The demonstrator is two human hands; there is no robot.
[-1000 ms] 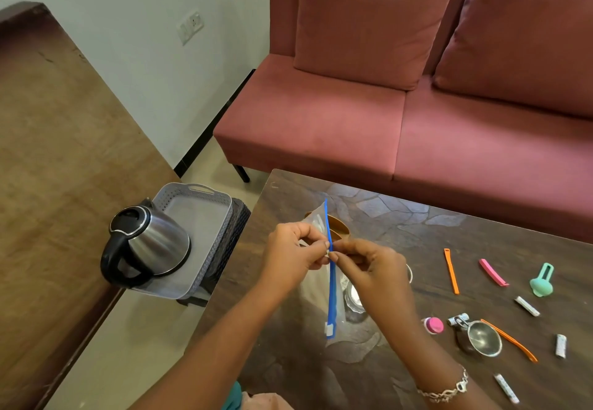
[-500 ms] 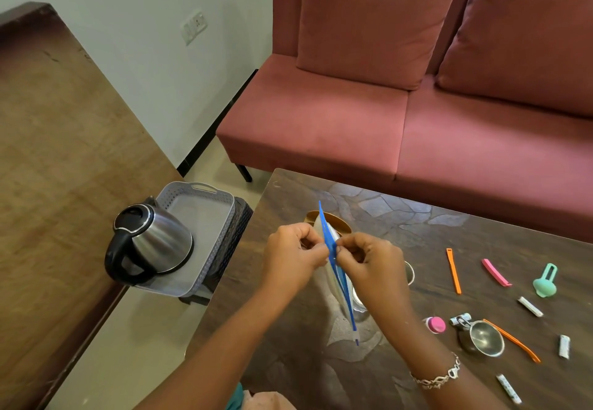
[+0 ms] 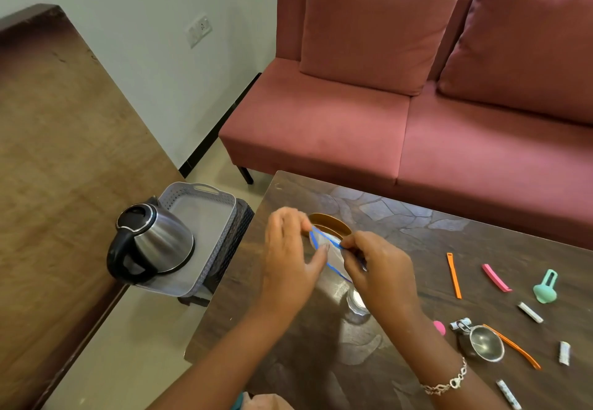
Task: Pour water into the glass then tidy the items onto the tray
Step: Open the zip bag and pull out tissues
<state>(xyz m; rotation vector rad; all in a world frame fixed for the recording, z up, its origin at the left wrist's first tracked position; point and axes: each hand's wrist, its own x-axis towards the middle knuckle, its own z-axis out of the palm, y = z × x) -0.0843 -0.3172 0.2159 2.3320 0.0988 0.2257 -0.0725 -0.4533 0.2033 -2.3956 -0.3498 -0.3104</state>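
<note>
The blue-edged zip bag (image 3: 333, 250) is pinched at its mouth by the left grip (image 3: 288, 262) and the right grip (image 3: 378, 268), one lip in each (the left fingers are blurred). The glass (image 3: 356, 304) is set on the surface (image 3: 401, 226) just under the right wrist and could be knocked over by a hard tug. The kettle (image 3: 154, 242) is seated on the tray (image 3: 208, 213), well apart.
</note>
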